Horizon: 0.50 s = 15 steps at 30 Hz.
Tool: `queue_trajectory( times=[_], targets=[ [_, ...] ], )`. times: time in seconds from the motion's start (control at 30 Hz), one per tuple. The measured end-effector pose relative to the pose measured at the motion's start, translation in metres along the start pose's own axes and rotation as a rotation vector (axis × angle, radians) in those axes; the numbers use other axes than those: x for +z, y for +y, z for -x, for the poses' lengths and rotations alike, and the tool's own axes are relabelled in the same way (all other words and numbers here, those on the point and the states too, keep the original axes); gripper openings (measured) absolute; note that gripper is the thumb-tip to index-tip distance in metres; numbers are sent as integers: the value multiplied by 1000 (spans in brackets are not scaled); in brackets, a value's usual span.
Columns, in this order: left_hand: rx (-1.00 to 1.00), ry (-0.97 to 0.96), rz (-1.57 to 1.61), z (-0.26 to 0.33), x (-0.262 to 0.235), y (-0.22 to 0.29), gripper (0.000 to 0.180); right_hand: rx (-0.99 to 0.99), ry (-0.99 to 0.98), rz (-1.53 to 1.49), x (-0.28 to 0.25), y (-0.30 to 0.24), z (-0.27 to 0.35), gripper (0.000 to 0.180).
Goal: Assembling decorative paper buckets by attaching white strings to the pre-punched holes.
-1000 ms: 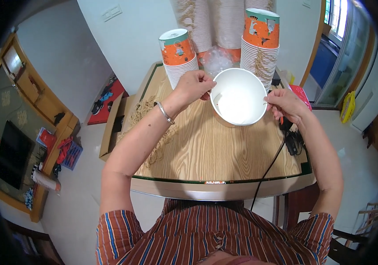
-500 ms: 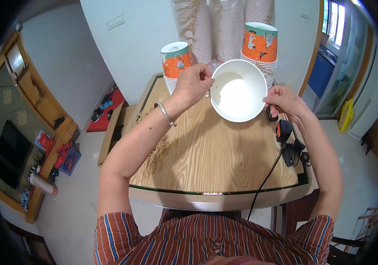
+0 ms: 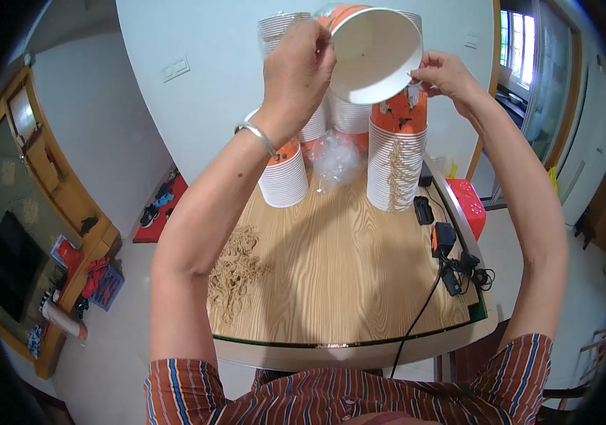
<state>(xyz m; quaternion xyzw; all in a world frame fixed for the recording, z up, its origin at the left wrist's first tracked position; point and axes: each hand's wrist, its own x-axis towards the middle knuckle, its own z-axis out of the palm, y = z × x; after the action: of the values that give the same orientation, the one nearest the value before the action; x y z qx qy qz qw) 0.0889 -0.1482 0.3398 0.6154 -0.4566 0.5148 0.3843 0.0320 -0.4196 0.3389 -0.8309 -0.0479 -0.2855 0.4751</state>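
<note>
A large paper tub (image 3: 377,60), white inside and orange outside, is raised above the table and tilted with its mouth toward me. My left hand (image 3: 299,67) grips its left rim with fingers closed. At the lower right rim, my right hand (image 3: 448,79) pinches the edge between thumb and fingers. Just below the tub stands a nested stack of tubs (image 3: 388,170), its upturned orange top one partly hidden. A shorter nested stack (image 3: 283,180) stands under my left forearm. Crumpled clear plastic (image 3: 338,161) lies between the two stacks.
More wrapped tub stacks (image 3: 285,27) stand against the wall. A heap of tan string (image 3: 238,273) lies at the table's left. Black adapters and cables (image 3: 451,258) run along the right edge. A red stool (image 3: 467,205) stands beyond that edge.
Both hands have lifted the tub up and away from me, tipping its mouth downward. My view has shifted, with more of the stacks and the clear plastic now showing.
</note>
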Motion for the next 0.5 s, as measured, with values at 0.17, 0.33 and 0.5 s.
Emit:
queue_trajectory(
  times=[0.17,0.33,0.5],
  targets=[
    [218,74,-67,-32,33,-16,15,-24,12,86,-21,7,-59,12],
    [246,75,-94,-50,65,-35,28,-71,139,108,-35,27,-113,12],
    [316,133,-127,-47,106,-60,20,-87,133,83,-49,75,-152,15]
  ],
)
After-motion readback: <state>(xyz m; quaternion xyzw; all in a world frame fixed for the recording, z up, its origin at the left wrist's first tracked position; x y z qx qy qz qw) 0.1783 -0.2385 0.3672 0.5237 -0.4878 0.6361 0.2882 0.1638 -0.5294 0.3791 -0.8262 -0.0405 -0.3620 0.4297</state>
